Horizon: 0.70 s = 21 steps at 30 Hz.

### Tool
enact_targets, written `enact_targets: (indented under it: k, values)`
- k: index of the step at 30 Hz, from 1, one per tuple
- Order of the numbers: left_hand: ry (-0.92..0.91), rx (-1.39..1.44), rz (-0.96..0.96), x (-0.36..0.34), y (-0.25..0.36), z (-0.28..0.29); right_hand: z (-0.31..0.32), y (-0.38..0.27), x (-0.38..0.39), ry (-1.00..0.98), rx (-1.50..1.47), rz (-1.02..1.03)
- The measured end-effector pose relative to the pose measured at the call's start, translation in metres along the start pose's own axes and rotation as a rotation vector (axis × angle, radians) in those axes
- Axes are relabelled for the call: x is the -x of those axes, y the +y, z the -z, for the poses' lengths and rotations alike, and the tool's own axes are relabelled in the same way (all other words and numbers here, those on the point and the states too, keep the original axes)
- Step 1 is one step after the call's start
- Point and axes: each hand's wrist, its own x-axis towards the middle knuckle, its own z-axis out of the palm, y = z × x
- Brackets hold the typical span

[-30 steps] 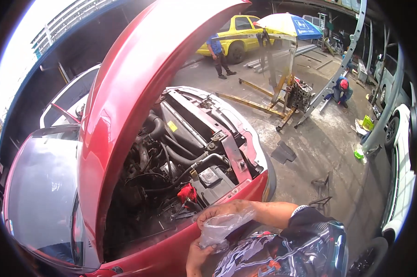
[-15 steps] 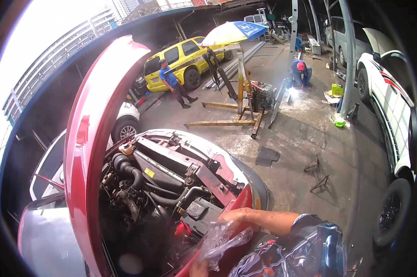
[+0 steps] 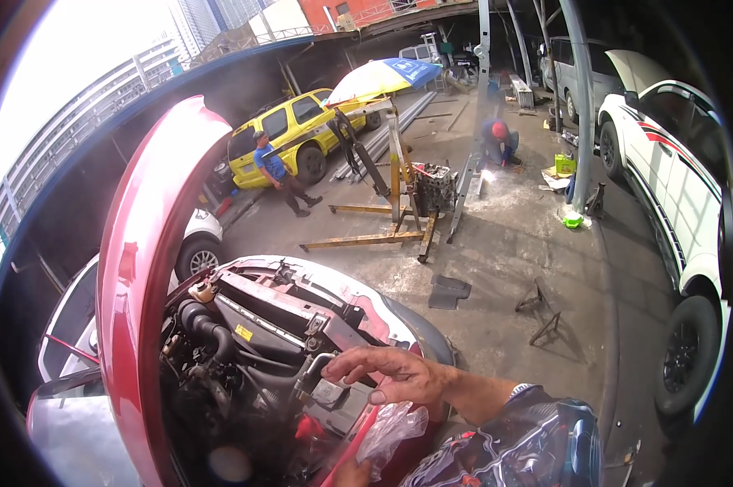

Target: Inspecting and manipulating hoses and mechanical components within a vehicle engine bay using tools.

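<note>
My right hand (image 3: pixel 395 376) hovers over the front side of an engine bay, palm down, fingers stretched out and thumb apart, holding nothing. Below it hangs a crumpled clear plastic bag (image 3: pixel 392 432), against the red fender (image 3: pixel 346 454). At the lower edge my left hand (image 3: pixel 354 472), only partly in view, is closed on the bag. A black battery (image 3: pixel 334 403) and a red cloth-like piece (image 3: pixel 308 427) lie in the bay near my hands. The battery is partly covered by my right hand's reach. Behind them run the radiator support (image 3: pixel 281 312) and a ribbed black intake hose (image 3: pixel 208 325).
The raised red hood (image 3: pixel 131 268) stands at left. Ahead are a yellow engine hoist (image 3: pixel 399 183) with an engine (image 3: pixel 433 188), metal stands (image 3: pixel 545 312) and a black mat (image 3: pixel 449 292). One person (image 3: pixel 275 170) stands; another (image 3: pixel 498 144) crouches by bright sparks. A white vehicle (image 3: pixel 667 170) is at right.
My right hand has let go of the plastic bag and risen to the left, its fingers opening out. The bag sags lower. The whole view has shifted somewhat to the right.
</note>
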Motion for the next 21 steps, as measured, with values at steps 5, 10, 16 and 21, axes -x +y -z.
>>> enact_targets:
  k: [5, 10, 16, 21]
  values:
    - [0.085, 0.140, -0.251, 0.011, 0.030, 0.014, -0.047, 0.060, 0.021, -0.577, 0.450, -0.142]
    - [-0.320, 0.602, 0.040, 0.049, 0.085, 0.073, -0.075, 0.141, 0.071, -0.613, 0.453, -0.712]
    - [-0.251, 0.692, 0.070, 0.047, 0.081, 0.057, -0.053, 0.174, 0.108, -0.673, 0.536, -0.631]
    - [-0.223, 0.742, 0.079, 0.043, 0.067, 0.050, -0.030, 0.157, 0.109, -0.697, 0.471, -0.796]
